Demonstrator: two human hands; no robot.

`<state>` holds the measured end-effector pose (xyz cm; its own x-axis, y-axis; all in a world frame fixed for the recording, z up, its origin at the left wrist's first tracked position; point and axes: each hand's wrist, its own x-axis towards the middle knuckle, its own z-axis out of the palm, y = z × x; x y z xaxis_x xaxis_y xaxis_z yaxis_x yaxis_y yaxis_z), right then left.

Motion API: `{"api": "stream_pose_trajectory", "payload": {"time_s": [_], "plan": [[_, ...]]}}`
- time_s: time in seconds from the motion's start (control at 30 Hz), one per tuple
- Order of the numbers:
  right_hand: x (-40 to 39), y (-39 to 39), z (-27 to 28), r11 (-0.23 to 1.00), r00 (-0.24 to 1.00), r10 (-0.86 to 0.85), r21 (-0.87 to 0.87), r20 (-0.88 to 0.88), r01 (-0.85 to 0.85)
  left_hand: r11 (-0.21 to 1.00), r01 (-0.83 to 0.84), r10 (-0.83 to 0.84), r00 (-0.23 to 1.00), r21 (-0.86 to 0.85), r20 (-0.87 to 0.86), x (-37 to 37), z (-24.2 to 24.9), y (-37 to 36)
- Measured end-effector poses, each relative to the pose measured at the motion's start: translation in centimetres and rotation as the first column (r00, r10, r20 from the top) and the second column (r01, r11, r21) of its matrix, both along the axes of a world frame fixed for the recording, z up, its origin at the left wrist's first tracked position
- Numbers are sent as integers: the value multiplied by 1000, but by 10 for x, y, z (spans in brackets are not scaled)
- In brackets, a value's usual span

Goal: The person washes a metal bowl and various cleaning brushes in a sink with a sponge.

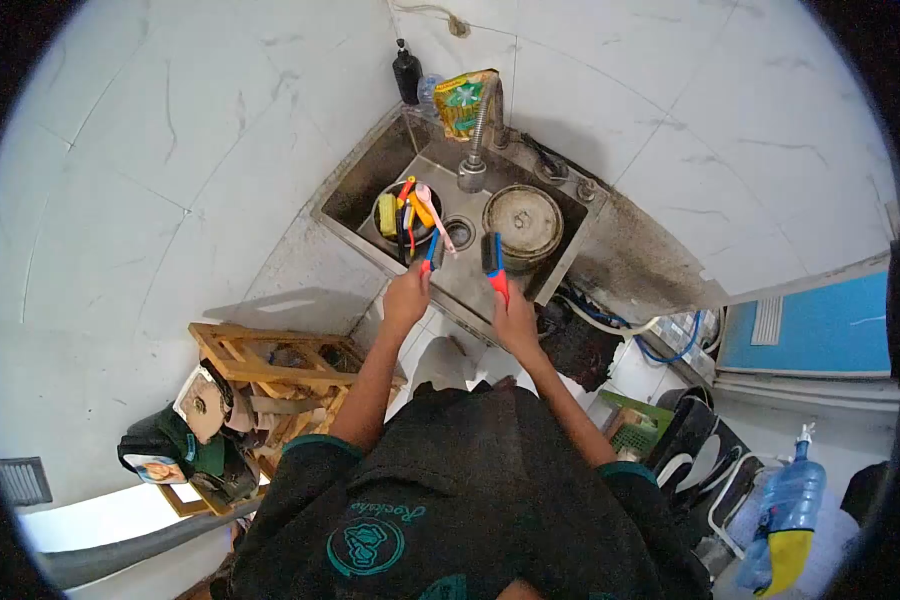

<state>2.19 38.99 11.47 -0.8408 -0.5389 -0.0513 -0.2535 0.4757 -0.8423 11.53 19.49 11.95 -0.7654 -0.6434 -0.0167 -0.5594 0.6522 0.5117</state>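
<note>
My left hand [406, 298] is closed around the red handle of a scrub brush [434, 248] with a blue head, held over the sink's front edge. In my right hand [515, 318] is a second scrub brush [493, 256], red and blue with dark bristles, its head raised over the basin. Both hands are apart, each on its own brush. Beyond the left one, a round bowl [381, 226] in the sink [458, 287] holds a yellow sponge [387, 214] and several colourful handled tools, including a pink one [433, 210]. A round, stained pot [523, 221] sits at the right.
A flexible faucet [479, 135] rises at the back beside a yellow-green pouch [463, 103] and a black bottle [406, 72]. A wooden rack [270, 360] stands at lower left. Hoses [610, 318] run right of the sink; a blue plastic bottle [794, 490] is at lower right.
</note>
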Motion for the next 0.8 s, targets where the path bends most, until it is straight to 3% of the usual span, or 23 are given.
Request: {"api": "stream_pose_trajectory", "payload": {"time_s": [0.03, 0.13, 0.33, 0.43, 0.5, 0.53, 0.63, 0.67, 0.8], "plan": [[-1, -6, -2, 1000, 993, 15, -24, 116, -12, 1000, 20, -19, 999, 16, -47, 0, -10, -9], [-3, -30, -26, 989, 980, 102, 86, 168, -117, 997, 61, -63, 998, -53, -26, -2, -23, -39], [-25, -106, -66, 978, 981, 184, 106, -62, -177, 994, 73, -55, 975, -77, 215, -40, -28, -125], [-46, -162, -94, 954, 980, 190, 224, 61, -199, 990, 107, -80, 960, -87, 268, -63, -37, -174], [-51, -194, -92, 972, 993, 102, 206, 53, -110, 990, 129, -113, 966, -55, 233, -78, -64, -204], [-57, -221, -95, 975, 997, 51, 214, 57, -62, 975, 186, -140, 941, -125, 308, -90, -84, -227], [-57, -247, -126, 973, 995, 56, 218, 83, -73, 964, 240, -201, 940, -111, 277, -98, -99, -247], [-56, -253, -132, 974, 994, 103, 198, 47, -110, 970, 239, -208, 911, -44, 355, -101, -102, -253], [-41, -253, -146, 992, 993, 111, 52, 42, -113, 949, 301, -316, 896, 97, 311, -101, -113, -271]]}}
